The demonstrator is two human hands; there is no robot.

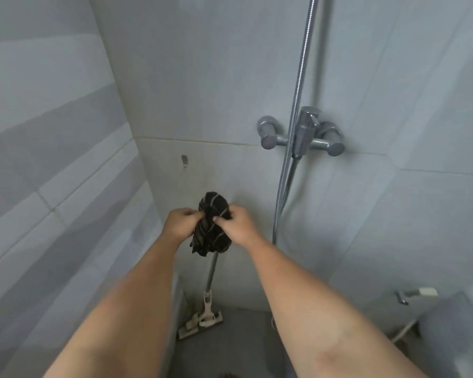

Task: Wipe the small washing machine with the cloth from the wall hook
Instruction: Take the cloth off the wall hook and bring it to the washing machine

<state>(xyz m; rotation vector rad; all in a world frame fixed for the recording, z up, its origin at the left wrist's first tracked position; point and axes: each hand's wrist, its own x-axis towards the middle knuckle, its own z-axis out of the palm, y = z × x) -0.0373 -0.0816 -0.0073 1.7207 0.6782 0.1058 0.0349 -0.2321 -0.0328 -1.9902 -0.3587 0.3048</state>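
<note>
Both hands (210, 222) grip dark cloth (211, 227); grey tiled wall (202, 77), shower mixer (302, 135) rt.

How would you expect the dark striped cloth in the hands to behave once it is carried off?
Probably floppy: the cloth bunches and droops below the left hand and right hand. Likely light, since fingertips alone hold it. Unlikely to slip, given its woven look.

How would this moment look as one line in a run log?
stage: cloth in hand | left hand: gripping cloth | right hand: gripping cloth | wall hook: bare | washing machine: not in view
</note>
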